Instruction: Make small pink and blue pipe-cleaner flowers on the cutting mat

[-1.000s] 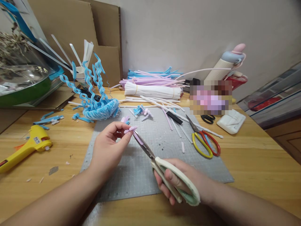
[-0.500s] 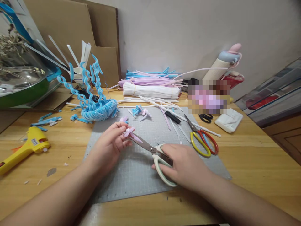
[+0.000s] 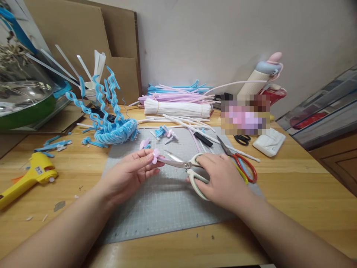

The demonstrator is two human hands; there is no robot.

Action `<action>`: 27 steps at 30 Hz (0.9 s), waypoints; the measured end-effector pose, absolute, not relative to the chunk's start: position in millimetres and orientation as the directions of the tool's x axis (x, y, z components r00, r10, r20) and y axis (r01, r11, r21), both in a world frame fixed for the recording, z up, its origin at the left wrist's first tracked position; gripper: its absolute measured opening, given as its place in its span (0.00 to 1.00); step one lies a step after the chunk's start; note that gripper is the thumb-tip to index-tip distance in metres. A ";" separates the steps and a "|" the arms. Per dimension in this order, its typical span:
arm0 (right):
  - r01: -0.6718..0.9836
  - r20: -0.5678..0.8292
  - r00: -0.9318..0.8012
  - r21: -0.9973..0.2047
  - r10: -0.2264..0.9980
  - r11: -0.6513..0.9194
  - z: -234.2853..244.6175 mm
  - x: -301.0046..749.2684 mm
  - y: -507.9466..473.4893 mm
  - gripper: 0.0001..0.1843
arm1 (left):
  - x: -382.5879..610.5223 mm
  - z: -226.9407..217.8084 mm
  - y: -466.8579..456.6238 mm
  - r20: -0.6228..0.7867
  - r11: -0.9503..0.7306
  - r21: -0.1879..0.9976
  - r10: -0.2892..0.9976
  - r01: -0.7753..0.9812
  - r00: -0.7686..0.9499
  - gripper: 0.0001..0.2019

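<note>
In my left hand point(image 3: 134, 167), thumb and fingers pinch a small pink pipe-cleaner bow point(image 3: 156, 156) above the mat. My right hand point(image 3: 223, 182) has its fingers through the handles of white-handled scissors point(image 3: 196, 167). The scissor blades are parted, and one of them lies at the pink strand trailing from the bow. Just behind my left hand, pink and blue pipe-cleaner pieces point(image 3: 145, 143) rest on the grey cutting mat point(image 3: 156, 212). Farther back on the mat lies a little heap of blue and pink knotted pieces point(image 3: 166, 132).
A blue pipe-cleaner basket shape with curly strands point(image 3: 115, 132) stands at the left, near a yellow glue gun point(image 3: 41, 171). Bundled white pipe cleaners point(image 3: 177, 108) lie by the wall. Red-and-yellow-handled scissors point(image 3: 242, 163), black-handled scissors point(image 3: 242, 139) and a white case point(image 3: 269, 142) are right.
The scissors have turned flatter and their blades have parted. My right hand has moved slightly up and right, and my left hand has shifted a little right with the bow.
</note>
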State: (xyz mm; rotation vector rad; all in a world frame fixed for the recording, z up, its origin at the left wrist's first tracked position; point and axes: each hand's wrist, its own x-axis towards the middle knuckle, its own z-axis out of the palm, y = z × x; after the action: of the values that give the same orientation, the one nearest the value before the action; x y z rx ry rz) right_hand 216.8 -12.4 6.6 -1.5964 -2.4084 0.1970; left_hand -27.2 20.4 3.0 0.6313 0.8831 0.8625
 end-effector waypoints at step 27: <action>0.876 0.048 -0.396 -0.280 0.917 0.393 6.7 217.0 -14.1 0.17 | -29.6 9.4 22.4 -0.403 0.490 0.711 0.872 -0.505 0.279 0.15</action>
State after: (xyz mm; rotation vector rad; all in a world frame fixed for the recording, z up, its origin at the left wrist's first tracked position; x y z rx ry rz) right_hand 217.0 -14.1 6.7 -1.6009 -2.4536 0.3112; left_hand -29.6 22.4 9.4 0.5002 0.8655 0.9763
